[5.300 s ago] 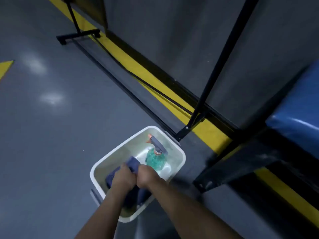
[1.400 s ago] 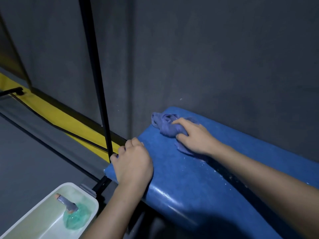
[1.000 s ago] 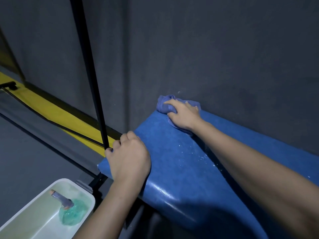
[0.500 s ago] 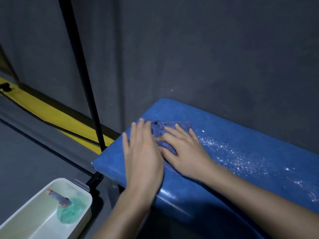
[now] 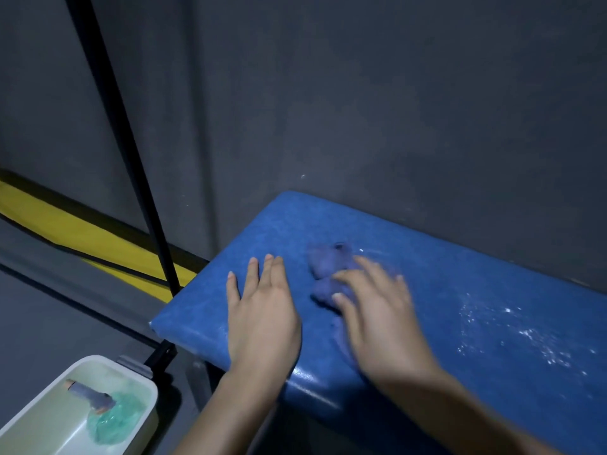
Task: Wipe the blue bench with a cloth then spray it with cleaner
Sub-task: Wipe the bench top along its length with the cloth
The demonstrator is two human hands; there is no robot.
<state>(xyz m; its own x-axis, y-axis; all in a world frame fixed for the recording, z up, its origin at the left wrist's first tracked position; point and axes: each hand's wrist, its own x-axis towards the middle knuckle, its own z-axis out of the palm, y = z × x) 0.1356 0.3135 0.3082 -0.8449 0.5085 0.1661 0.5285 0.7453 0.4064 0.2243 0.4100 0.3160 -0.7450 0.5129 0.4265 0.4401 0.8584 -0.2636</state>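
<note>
The blue bench (image 5: 476, 274) carries a crumpled purple-blue cloth (image 5: 325, 264) pressed under the spread fingers of the right hand (image 5: 377, 323). The left hand (image 5: 262, 320) lies flat just beside it, and white specks (image 5: 512, 333) lie farther right. On the grey floor (image 5: 65, 316) near the bench's end sits a white tub (image 5: 152, 394).

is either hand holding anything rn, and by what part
Nothing is gripped: the right hand presses flat on the cloth, and the left hand lies flat on the blue bench.

White tub (image 5: 39, 421): 7 o'clock, on the grey floor (image 5: 49, 323).
Black pole (image 5: 131, 152): slanted, 10 o'clock.
Yellow stripe (image 5: 65, 231): 9 o'clock, along the wall (image 5: 394, 110).
</note>
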